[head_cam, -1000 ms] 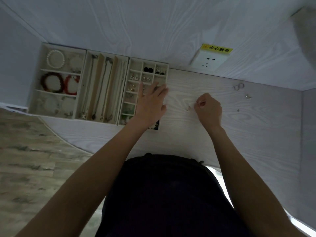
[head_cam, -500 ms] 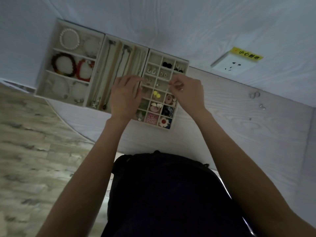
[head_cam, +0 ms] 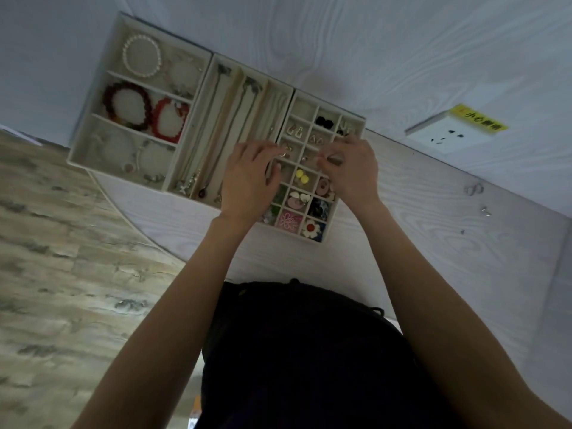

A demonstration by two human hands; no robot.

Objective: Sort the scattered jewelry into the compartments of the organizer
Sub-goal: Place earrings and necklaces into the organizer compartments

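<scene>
Three trays sit side by side on the table, pushed against the far wall. The left tray holds bracelets, the middle tray holds necklaces, and the right tray has many tiny boxes for earrings. Both hands are over the tiny boxes. The left hand has loosely bent fingers, and I cannot tell if it holds anything. The right hand pinches something very small that I cannot make out. The boxes are tiny, so the piece could fall in the wrong one. A twisted ring and a little silver piece still wait on the table to the right, where there is lots of open room.
</scene>
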